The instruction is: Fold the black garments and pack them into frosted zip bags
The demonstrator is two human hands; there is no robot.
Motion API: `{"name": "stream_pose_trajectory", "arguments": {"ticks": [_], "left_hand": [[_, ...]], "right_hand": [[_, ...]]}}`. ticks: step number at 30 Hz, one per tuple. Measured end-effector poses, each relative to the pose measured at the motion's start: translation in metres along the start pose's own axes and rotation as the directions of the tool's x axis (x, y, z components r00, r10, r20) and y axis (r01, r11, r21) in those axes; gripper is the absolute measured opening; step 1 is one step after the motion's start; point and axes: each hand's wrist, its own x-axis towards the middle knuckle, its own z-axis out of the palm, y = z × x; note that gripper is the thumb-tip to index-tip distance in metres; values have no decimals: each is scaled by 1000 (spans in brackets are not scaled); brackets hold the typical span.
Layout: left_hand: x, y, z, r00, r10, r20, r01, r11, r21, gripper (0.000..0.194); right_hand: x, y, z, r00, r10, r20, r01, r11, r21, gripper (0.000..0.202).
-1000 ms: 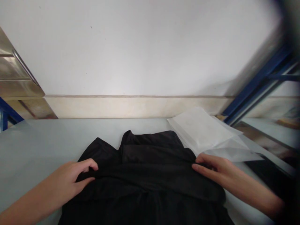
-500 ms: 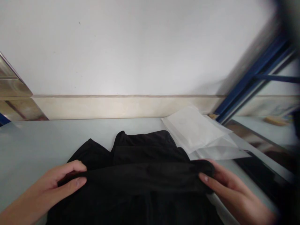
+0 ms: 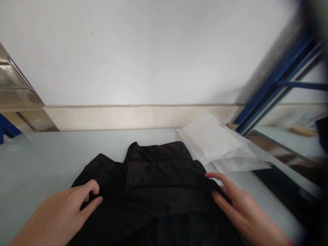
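Observation:
A black garment lies folded in layers on the table in front of me, its upper part reaching away from me. My left hand is at its left side, thumb and forefinger closed on a bit of the cloth. At the right edge, my right hand has the cloth between thumb and fingers, the forefinger resting on top. A flat folded panel crosses the middle of the garment. Its near end runs out of view at the bottom.
Clear plastic bags lie on the pale table behind the garment, to the right. Beside them is a dark flat object. A blue metal frame stands at the right, and a white wall rises behind.
The raised band of cloth has been lowered flat toward me, showing more of the folded panel. My left hand has shifted slightly right, and my right hand's fingertips moved left onto the garment's edge.

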Motion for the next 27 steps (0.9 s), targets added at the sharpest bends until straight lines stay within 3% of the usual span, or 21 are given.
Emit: {"name": "stream_pose_trajectory", "arguments": {"ticks": [2,4,6,8,9,11,13,16,22,27], "left_hand": [[-3,11,-4,962,108,-252,-89,992,87,27],[-3,34,-10,856,289,-428,-252,957,142,29],[2,66,-14,762,465,-451,-440,883,166,29],[11,98,-10,733,549,-402,-520,833,190,32],[16,110,-6,740,568,-359,-536,821,195,35],[27,125,7,795,551,-253,-523,834,174,39],[37,127,19,850,509,-135,-491,859,145,44],[45,119,27,891,453,-33,-447,886,121,52],[55,104,26,914,401,-56,-394,913,106,65],[57,93,32,905,406,-130,-397,913,91,67]], "right_hand": [[1,-4,-5,996,-93,-11,90,979,-183,33],[3,-14,-10,963,-233,-134,173,920,-351,35],[7,-30,-10,879,-436,-196,301,823,-481,37],[15,-48,-2,797,-597,-93,466,706,-533,40],[21,-55,5,768,-640,-4,539,650,-536,40],[32,-63,19,737,-656,163,627,573,-528,41],[43,-63,31,732,-623,276,661,550,-511,44],[54,-55,36,731,-577,365,680,564,-469,45],[66,-42,33,766,-505,399,642,641,-421,47],[67,-32,38,784,-498,372,617,694,-372,49]]}}
